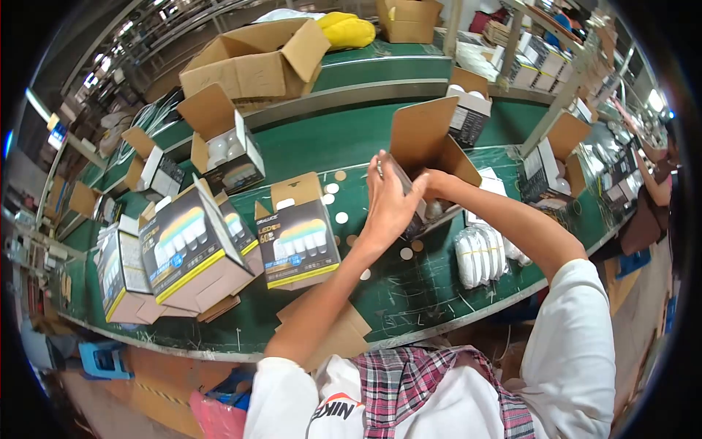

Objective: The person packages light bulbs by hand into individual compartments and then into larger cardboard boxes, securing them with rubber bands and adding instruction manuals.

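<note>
An open cardboard box with raised brown flaps stands in front of me on the green table. My left hand is against its near left side, fingers pointing up and wrapped along the dark printed wall. At the box's opening is my right hand, its fingers mostly hidden behind my left hand and the box. Something pale shows low inside the box. Left of it stands a printed LED bulb box with its brown flap up. White wrapped bulbs lie at the right, near the table edge.
More printed boxes lean together at the left. Open boxes with white bulbs stand on the belt, and another is at the right. Small white discs dot the table. A large carton sits behind.
</note>
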{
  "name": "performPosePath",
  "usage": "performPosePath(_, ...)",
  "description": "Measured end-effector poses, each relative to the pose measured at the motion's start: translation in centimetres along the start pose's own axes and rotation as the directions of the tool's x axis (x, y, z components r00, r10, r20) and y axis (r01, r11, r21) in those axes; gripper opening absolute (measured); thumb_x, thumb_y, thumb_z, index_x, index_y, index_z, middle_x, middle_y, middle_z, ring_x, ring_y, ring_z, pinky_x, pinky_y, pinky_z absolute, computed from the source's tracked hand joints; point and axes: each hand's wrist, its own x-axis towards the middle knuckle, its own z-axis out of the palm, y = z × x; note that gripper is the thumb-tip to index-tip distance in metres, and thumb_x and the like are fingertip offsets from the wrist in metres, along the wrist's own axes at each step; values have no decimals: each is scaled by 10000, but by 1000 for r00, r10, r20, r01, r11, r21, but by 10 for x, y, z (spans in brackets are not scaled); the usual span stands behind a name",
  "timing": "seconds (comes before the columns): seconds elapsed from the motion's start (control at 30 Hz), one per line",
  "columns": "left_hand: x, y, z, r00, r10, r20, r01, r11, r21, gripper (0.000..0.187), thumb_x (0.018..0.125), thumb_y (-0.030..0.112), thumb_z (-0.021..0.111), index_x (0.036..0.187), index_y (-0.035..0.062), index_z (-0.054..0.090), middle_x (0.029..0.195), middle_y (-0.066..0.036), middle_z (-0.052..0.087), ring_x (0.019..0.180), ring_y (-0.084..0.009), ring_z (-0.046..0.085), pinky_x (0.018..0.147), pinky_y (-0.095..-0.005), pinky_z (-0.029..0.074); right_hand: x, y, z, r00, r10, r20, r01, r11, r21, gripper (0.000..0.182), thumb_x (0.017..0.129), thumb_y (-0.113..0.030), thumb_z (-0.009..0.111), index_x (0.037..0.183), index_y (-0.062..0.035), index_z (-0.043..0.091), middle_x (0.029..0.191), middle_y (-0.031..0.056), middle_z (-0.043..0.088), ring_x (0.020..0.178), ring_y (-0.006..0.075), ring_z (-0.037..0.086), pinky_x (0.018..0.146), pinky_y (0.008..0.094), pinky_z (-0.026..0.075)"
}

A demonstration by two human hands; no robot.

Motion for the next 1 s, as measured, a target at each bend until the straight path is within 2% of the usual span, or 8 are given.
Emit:
performPosePath(0.17, 19, 77, -158, 921, 135, 366, -291, 863, 414, 454, 884, 317, 567, 1215, 6, 558, 1201, -162, 577, 1103, -290, 556, 959, -371, 418, -8, -6, -16, 977, -15, 214, 26, 998, -49, 376, 691, -270, 673, 997, -53, 685, 1004, 173, 668, 956, 326, 633, 818, 384, 507)
performPosePath(0.3, 91, -5, -225, 790, -213, 575, -289, 698, 655, 378, 890, 182, 516, 1208, -19, 552, 1170, -221, 588, 1071, -319, 581, 927, -379, 452, -3, 3, -17, 924, 131, 360, -82, 986, -146, 505, 601, -363, 737, 1001, -59, 686, 980, 162, 670, 933, 300, 636, 788, 361, 507)
performPosePath(0.4, 111, -84, -248, 463, -723, 513, -323, 401, 857, 479, 852, 209, 592, 1291, 40, 506, 1175, -241, 586, 1094, -353, 567, 926, -401, 455, -8, -1, -19, 924, 197, 327, -161, 978, -135, 467, 617, -352, 780, 983, -73, 704, 905, 126, 699, 894, 277, 666, 764, 358, 531)
performPosePath(0.57, 88, -169, -263, -47, -922, 385, -232, 385, 893, 414, 902, 412, 557, 1145, 87, 639, 1086, -75, 637, 1050, -236, 558, 951, -368, 406, -14, 2, -19, 916, 197, 351, -204, 979, -16, 567, 601, -383, 753, 1047, -44, 664, 1072, 167, 646, 1023, 315, 604, 858, 375, 491)
performPosePath(0.67, 75, -185, -272, -331, -834, 440, -183, 515, 838, 456, 898, 446, 555, 1193, 104, 617, 1136, -103, 615, 1072, -196, 543, 928, -351, 430, -12, -11, -24, 870, 186, 457, -155, 982, -105, 406, 617, -317, 723, 879, -10, 686, 739, 165, 668, 647, 298, 666, 635, 351, 537)
performPosePath(0.73, 56, -86, -254, -60, -834, 548, -335, 534, 776, 478, 873, 445, 536, 1175, 87, 631, 1231, -107, 598, 1144, -266, 539, 996, -372, 395, -26, -17, -28, 895, 156, 418, -170, 986, -4, 342, 621, -265, 689, 856, -17, 685, 774, 173, 670, 709, 298, 670, 648, 369, 536)
performPosePath(0.83, 41, -90, -247, -59, -838, 542, -347, 526, 776, 655, 811, 494, 575, 1343, 122, 488, 1390, -166, 430, 1245, -333, 451, 1036, -406, 365, -23, -9, 10, 969, 172, 178, -154, 982, -109, 269, 634, -197, 627, 847, -47, 697, 836, 166, 675, 831, 307, 659, 709, 406, 536)
performPosePath(1.0, 54, -48, -248, 169, -764, 623, -353, 543, 762, 591, 800, 426, 618, 1292, 108, 533, 1372, -163, 447, 1242, -338, 451, 1029, -402, 374, -10, -4, 22, 912, 216, 349, -159, 970, -183, 300, 735, -175, 599, 1005, -78, 690, 880, 138, 697, 818, 285, 686, 671, 375, 561)
